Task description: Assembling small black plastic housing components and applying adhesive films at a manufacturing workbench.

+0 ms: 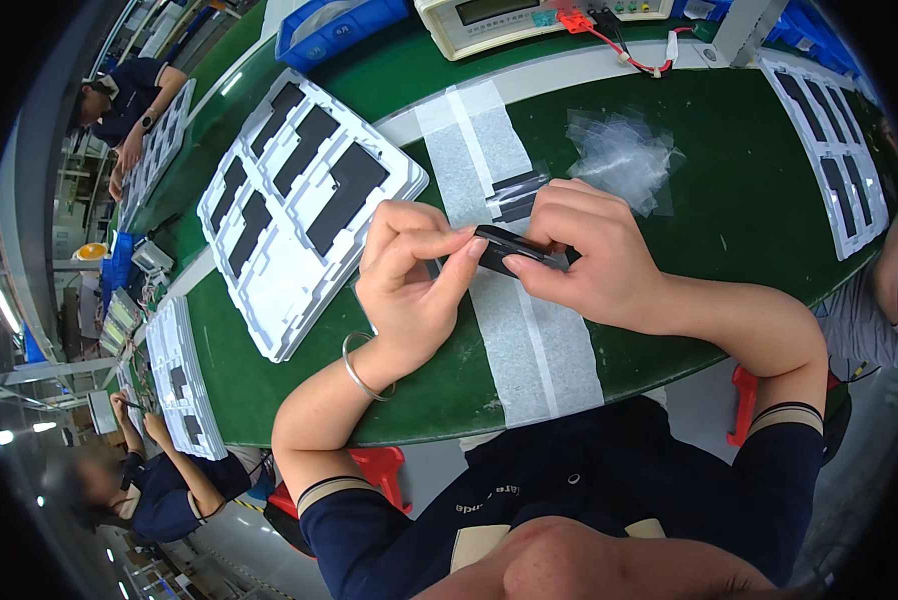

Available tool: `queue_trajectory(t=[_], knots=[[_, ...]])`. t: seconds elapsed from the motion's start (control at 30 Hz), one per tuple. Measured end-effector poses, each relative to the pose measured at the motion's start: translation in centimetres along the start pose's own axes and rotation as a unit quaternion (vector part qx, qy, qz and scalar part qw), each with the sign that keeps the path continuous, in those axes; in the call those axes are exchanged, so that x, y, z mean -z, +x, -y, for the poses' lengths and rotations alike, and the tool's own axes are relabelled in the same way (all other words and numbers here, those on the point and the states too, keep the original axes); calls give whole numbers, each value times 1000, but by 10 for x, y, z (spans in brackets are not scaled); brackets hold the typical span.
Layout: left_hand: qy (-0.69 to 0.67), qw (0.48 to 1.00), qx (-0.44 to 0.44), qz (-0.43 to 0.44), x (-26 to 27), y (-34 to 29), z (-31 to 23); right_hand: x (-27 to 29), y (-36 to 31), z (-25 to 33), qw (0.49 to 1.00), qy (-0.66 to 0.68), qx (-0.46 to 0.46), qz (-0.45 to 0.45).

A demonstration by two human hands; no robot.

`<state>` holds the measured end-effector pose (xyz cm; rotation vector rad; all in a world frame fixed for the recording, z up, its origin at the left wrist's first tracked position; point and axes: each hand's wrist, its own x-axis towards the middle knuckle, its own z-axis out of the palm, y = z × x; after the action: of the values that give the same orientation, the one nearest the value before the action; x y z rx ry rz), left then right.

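A slim black flat block (506, 245), its exact kind unclear, is held up over the white paper strip (544, 360) on the green bench. My left hand (409, 280) pinches its left end between thumb and forefinger. At its right end, my right hand (599, 250) grips it with thumb and curled fingers. Just beyond my fingers lies another dark flat piece (517, 197) with a shiny surface, partly hidden by my right hand. To my left is a stack of white moulded trays (284, 285), the top one holding several black L-shaped flat pieces (349, 195).
Crumpled clear film sheets (624, 160) lie beyond my right hand. At the back are a bench meter (459, 35) with red and black leads (629, 58) and a blue bin (339, 35). Another filled tray (824, 150) stands far right. Co-workers sit at the left.
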<state>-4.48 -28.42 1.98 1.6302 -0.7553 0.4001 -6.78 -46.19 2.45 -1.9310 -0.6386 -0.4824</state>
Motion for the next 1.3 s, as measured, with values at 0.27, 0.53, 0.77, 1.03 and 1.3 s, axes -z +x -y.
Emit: queue_trajectory(t=[0.27,0.53,0.77,1.03,1.3], knots=[[235,956,-152,87,-1,3,-17,2,2,3,999,-26,30,-37],[70,996,5,50,11,10,-7,8,0,-1,1000,18,-22,12],[-25,984,89,151,10,7,-7,13,1,-5,997,32,-35,54],[-71,979,148,119,12,3,-2,13,1,-5,997,41,-47,45],[-100,970,195,109,12,-2,-4,16,-5,-8,993,73,-84,47]])
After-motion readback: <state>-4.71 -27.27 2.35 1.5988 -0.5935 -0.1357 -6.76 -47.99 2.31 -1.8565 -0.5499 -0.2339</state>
